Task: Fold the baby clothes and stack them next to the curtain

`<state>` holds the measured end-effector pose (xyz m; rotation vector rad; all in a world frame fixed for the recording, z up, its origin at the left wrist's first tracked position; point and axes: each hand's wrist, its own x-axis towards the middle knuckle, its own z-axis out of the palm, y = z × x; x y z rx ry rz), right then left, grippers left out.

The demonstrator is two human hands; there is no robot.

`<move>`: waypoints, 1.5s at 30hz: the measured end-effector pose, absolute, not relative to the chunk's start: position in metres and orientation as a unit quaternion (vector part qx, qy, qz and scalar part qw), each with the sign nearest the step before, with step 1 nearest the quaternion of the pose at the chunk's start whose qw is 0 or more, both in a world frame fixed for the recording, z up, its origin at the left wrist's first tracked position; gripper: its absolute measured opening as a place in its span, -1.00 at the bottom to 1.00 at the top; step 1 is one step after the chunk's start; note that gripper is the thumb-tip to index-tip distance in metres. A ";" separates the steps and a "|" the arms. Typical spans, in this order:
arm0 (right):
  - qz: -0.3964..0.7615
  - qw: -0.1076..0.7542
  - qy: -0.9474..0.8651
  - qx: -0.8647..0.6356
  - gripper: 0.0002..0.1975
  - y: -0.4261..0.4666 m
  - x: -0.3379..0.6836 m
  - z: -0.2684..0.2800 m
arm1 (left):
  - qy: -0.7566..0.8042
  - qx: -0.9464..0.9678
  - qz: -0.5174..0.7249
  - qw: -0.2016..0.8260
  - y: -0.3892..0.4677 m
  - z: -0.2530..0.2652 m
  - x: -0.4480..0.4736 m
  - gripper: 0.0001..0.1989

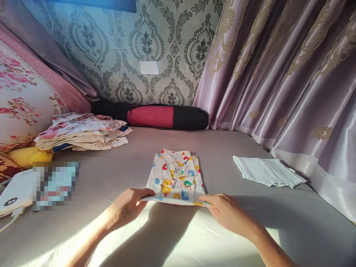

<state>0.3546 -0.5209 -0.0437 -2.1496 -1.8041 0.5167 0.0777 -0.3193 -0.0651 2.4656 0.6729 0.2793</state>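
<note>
A small white shirt [175,174] with colourful prints lies in front of me on the grey sheet, its collar pointing away. Its sides are tucked in, and buttons run down the middle between two chest pockets. At the near left corner, my left hand [129,204] pinches the hem between thumb and fingers. My right hand [225,209] grips the near right corner the same way. Between both hands the near edge is pulled straight and looks slightly lifted. Some fingertips are hidden under the cloth.
A stack of folded clothes [86,131] lies at the back left. To the right is a folded white garment [268,170]. A white power bank [19,193] with a cable sits at the left, beside a blurred-out item [58,185]. A black and red bolster [151,115] lies along the wall.
</note>
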 end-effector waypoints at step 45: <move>-0.013 0.146 -0.329 -0.933 -0.70 -0.351 0.395 -0.107 | 0.550 0.811 0.152 0.133 -0.239 -0.105 0.222 -0.65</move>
